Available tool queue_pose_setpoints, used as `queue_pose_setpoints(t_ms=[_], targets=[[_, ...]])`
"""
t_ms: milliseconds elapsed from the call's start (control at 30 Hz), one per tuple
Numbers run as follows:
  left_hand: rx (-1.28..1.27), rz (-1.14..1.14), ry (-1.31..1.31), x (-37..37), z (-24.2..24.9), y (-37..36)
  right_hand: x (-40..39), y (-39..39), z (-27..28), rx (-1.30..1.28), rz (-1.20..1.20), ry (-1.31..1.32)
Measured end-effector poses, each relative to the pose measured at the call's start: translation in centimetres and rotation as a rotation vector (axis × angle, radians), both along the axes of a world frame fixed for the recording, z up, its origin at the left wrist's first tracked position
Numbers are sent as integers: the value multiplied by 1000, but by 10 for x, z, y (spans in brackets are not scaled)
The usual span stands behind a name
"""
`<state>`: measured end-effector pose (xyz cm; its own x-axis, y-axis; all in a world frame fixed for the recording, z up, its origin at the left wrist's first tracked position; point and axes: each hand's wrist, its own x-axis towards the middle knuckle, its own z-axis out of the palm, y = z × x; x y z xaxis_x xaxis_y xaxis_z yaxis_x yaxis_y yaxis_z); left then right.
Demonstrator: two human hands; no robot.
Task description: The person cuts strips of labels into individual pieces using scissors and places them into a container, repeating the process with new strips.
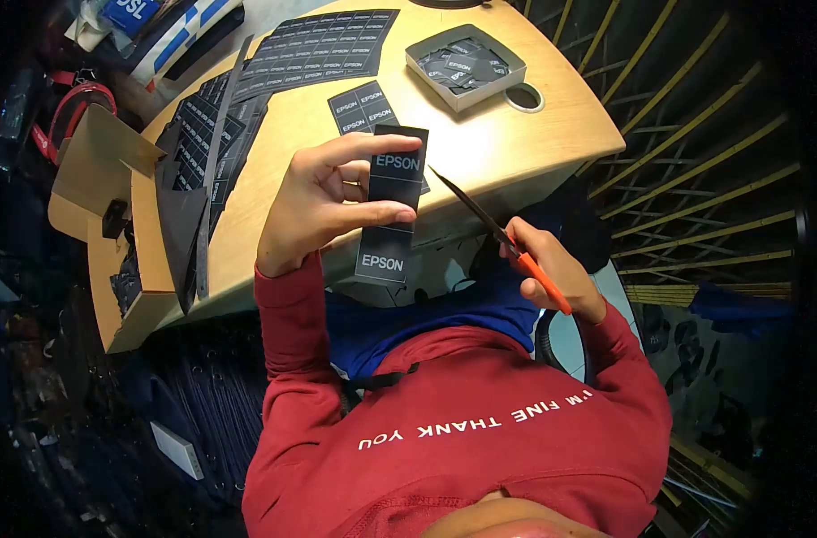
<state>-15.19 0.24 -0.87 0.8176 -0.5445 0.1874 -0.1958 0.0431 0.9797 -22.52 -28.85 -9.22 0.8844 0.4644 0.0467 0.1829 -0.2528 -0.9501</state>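
Pinched between the thumb and fingers of my left hand point(323, 193) is a black strip of EPSON labels point(389, 238), held upright above the table's front edge. My right hand point(552, 264) grips a pair of scissors point(541, 280) by the orange handles. Their dark blades point up and left, with the tip close to the strip's right side but apart from it. Behind the strip, a smaller sheet of EPSON labels point(362, 106) lies on the table, partly hidden by my left hand and the strip.
On the wooden table point(292, 134), a small box point(466, 97) holds cut labels, near a round hole point(524, 98). Large label sheets point(323, 45) lie at the back left. A long metal ruler point(213, 170) and an open cardboard box point(153, 233) are at the left. A folding gate point(695, 152) stands right.
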Motion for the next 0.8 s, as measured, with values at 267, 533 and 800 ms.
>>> queue_pose_setpoints(t_ms=[267, 533, 800], targets=[[285, -107, 11, 2, 1, -2, 5, 0, 10, -22, 184, 81], [228, -261, 95, 7, -5, -5, 12, 4, 14, 16, 241, 36], [213, -324, 67, 12, -7, -6, 14, 4, 13, 40, 284, 80]])
